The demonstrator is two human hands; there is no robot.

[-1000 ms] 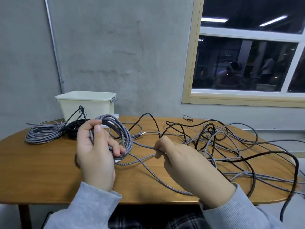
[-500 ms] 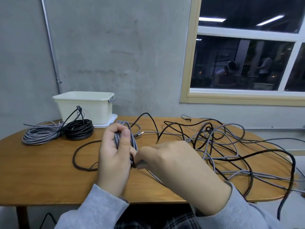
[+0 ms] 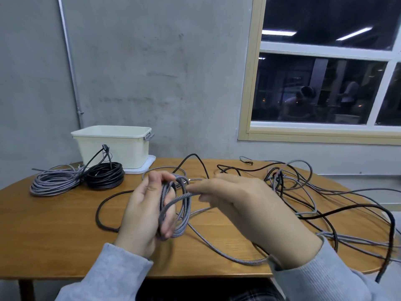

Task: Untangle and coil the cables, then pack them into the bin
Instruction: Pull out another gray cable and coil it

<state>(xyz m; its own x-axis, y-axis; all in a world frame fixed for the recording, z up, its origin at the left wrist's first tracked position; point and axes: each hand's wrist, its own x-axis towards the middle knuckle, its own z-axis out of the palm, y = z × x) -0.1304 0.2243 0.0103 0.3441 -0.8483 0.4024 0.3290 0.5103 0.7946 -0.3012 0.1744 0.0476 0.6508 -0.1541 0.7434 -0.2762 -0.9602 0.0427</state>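
Observation:
My left hand point(image 3: 143, 216) grips a small coil of grey braided cable point(image 3: 181, 216) above the table's middle. My right hand point(image 3: 243, 205) pinches the same cable's loose strand at the coil's upper edge, laying it across the loops. The strand trails down and right over the table point(image 3: 54, 235) into a tangle of grey and black cables point(image 3: 303, 192). A finished grey coil point(image 3: 54, 183) and a finished black coil point(image 3: 105, 177) lie at the back left. Behind them stands the cream bin point(image 3: 112, 146), its inside hidden.
A loose black cable loop point(image 3: 102, 207) lies just left of my left hand. The bin sits on a white lid point(image 3: 144, 167). Cables hang over the table's right edge. A concrete wall and a window are behind the table.
My right hand has carried the strand over to the coil and wrapped another loop on it. The coil turned in my left hand, and the view shifted slightly.

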